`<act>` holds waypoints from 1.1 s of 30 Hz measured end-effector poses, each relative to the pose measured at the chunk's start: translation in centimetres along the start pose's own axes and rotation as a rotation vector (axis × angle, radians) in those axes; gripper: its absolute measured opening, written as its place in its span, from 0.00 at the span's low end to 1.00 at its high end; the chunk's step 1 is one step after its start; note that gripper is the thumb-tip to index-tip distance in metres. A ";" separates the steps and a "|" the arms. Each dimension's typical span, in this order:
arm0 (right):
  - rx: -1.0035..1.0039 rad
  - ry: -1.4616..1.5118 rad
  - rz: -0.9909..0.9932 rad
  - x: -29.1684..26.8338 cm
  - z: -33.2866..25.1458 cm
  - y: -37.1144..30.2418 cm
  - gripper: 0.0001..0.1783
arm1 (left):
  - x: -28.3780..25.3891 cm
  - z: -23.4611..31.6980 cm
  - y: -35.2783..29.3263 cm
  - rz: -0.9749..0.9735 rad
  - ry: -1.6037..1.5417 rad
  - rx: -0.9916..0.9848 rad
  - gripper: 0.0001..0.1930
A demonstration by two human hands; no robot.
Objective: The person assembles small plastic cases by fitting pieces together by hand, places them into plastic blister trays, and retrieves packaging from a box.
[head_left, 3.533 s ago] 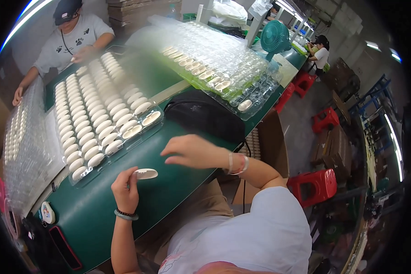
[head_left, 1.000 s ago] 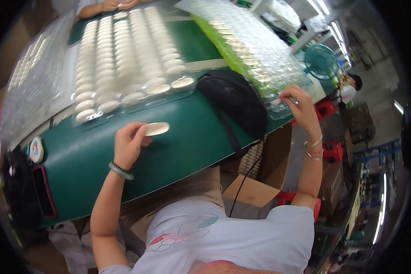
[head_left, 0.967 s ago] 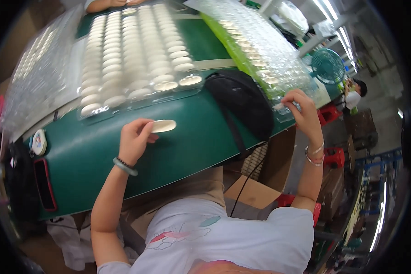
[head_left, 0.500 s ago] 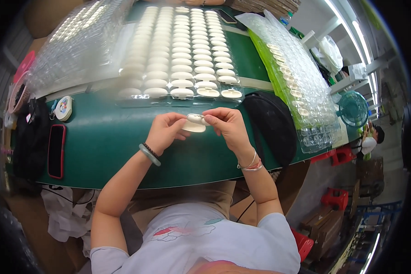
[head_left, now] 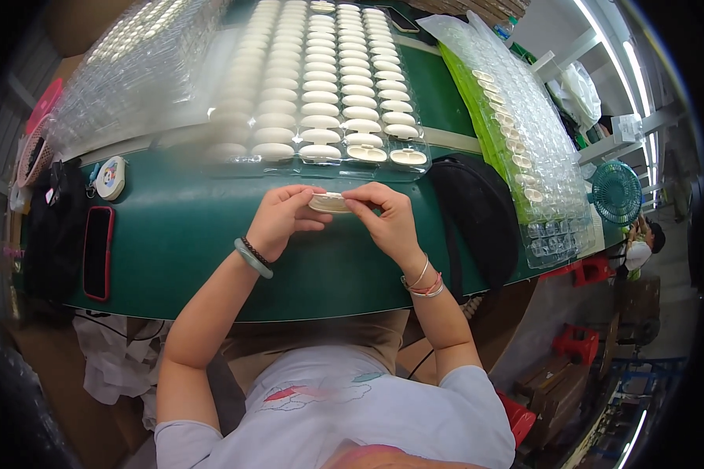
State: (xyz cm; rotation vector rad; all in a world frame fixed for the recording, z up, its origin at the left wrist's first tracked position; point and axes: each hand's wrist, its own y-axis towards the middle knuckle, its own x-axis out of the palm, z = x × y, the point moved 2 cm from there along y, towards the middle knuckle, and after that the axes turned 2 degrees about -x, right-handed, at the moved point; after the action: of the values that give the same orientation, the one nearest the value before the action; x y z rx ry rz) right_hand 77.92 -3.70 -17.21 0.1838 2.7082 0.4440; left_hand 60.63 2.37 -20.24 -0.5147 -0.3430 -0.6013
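The oval piece (head_left: pixel 331 205) looks smooth plastic, the tray (head_left: pixel 344 170) glossy, the bag (head_left: pixel 477 215) matt cloth.

Fluorescent tubes (head_left: pixel 608 55) shine white at upper right; the lower corners fall dim. Glare speckles the clear blister trays (head_left: pixel 536 117) there. The cream oval case (head_left: pixel 330 203) at centre is fairly crisp, but milky haze blurs matching cases (head_left: pixel 273 152) at upper left of centre. Fisheye distortion bows the green tabletop (head_left: pixel 172 250); black vignetting rings the frame.

Cream shell (head_left: pixel 328 205), dark green tabletop (head_left: pixel 180 242)
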 end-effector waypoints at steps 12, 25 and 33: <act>-0.333 -0.288 0.028 0.3 -0.2 -0.5 0.08 | -0.1 0.3 -0.2 -0.050 -0.033 0.046 0.16; -0.451 -0.428 0.051 0.9 -0.7 -0.7 0.12 | -0.2 0.4 -0.2 -0.073 -0.003 0.103 0.15; -0.209 -0.241 0.015 1.2 -0.4 -0.9 0.08 | -0.1 0.4 -0.3 0.034 0.152 0.192 0.12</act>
State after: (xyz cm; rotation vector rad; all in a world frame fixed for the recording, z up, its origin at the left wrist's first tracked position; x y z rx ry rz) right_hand 76.57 -4.41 -17.58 0.1862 2.4080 0.6607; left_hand 60.30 2.46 -19.83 -0.2879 -0.2439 -0.5643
